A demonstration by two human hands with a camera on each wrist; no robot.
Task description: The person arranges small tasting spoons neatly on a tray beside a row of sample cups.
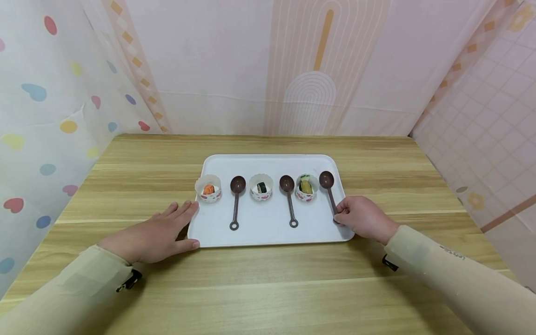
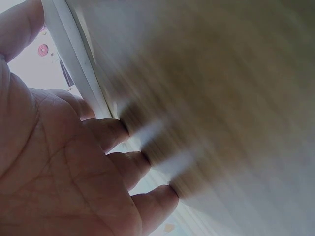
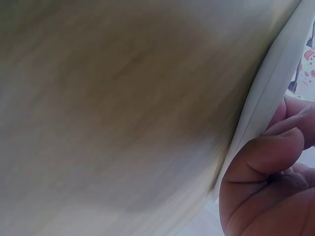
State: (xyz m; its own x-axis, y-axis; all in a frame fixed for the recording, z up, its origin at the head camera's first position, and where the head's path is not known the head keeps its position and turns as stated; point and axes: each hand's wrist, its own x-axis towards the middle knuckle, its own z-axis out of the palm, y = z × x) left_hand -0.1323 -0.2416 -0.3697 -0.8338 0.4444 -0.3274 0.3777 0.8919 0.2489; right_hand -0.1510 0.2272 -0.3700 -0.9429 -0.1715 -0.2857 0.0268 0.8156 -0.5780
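A white tray (image 1: 261, 230) bears three brown scoop spoons and three paper cups in a row. My right hand (image 1: 366, 217) pinches the handle end of the rightmost spoon (image 1: 327, 180) over the tray's right side; the handle's tip is hidden by the fingers. At the left edge my left hand (image 1: 155, 236) has its fingers spread, fingertips and thumb right at the rim. The left spoon (image 1: 237, 184) and middle spoon (image 1: 286, 184) lie with handles toward me. In the left wrist view the left fingertips (image 2: 165, 194) meet the table beside the tray.
The left cup (image 1: 211, 195) holds a small orange piece, the middle cup (image 1: 261, 194) a dark-wrapped roll, the right cup (image 1: 305, 196) a yellow-green piece. A wooden table (image 1: 268, 284) lies beneath. Patterned curtains (image 1: 234, 56) stand at the back and both sides.
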